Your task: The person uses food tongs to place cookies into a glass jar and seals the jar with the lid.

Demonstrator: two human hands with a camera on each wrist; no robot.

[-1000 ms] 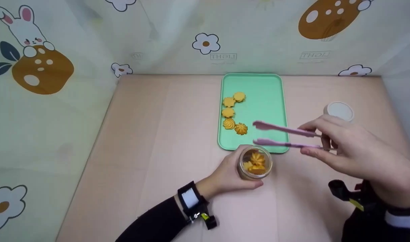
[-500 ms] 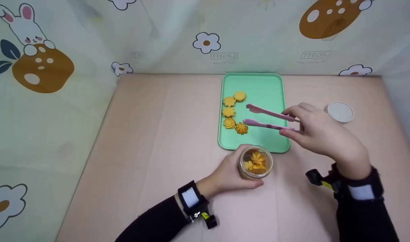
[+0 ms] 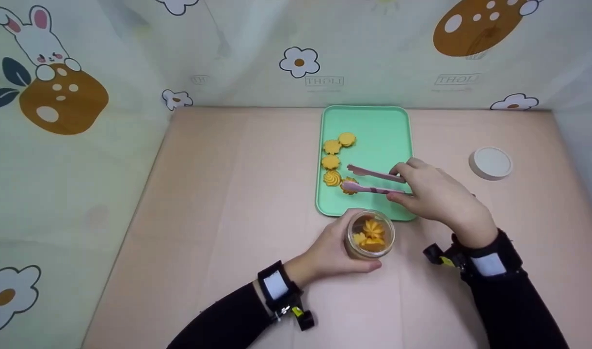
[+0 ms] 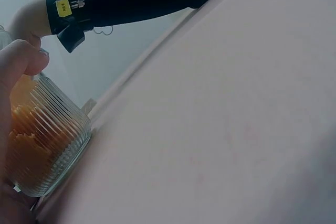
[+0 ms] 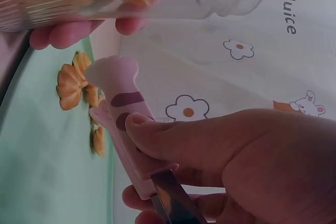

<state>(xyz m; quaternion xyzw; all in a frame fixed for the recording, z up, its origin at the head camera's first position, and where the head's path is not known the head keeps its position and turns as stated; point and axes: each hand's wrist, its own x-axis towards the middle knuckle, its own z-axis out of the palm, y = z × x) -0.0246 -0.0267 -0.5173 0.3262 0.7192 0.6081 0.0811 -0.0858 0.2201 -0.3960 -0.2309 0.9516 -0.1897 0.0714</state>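
My left hand (image 3: 329,249) grips a ribbed glass jar (image 4: 63,135) standing on the table in front of the tray; several cookies (image 3: 373,232) lie inside it. With thumb and fingers my right hand (image 3: 434,194) holds pink tongs (image 5: 128,124), their arms spread apart. In the head view the tongs' near tip lies over the front cookie (image 3: 349,192) on the green tray (image 3: 383,126) and partly hides it. Whether the tips touch that cookie, I cannot tell. More flower-shaped cookies (image 3: 331,162) line the tray's left side.
A round white lid (image 3: 491,163) lies on the table to the right of the tray. Behind the table hangs a patterned curtain (image 3: 237,58), which also runs down the left side.
The right hand has moved left and the tongs have come over the tray to its front cookie. My left hand and the jar stay where they were.
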